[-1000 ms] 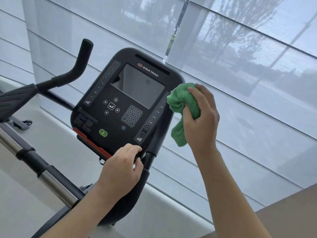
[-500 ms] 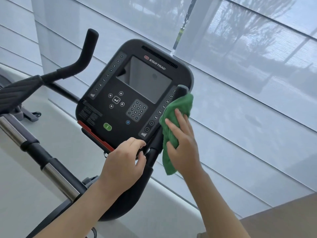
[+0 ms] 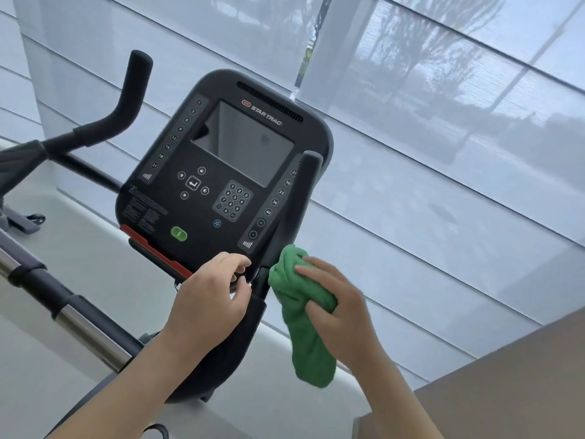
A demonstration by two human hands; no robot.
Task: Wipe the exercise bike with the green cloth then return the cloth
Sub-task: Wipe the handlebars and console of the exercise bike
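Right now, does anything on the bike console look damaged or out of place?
Yes: on the console screen, the upper left corner shows a dark folded flap, as if a protective film is peeling. A small round mark sits near the screen's middle. Otherwise the console looks intact.

— Where's the black exercise bike's flat console (image 3: 221, 172)?

— Centre of the frame, tilted, dark screen and keypad facing up, black handlebars on either side.

— And the crumpled green cloth (image 3: 300, 308)?

— Lower centre-right, bunched against the right handlebar post, its tail hanging down.
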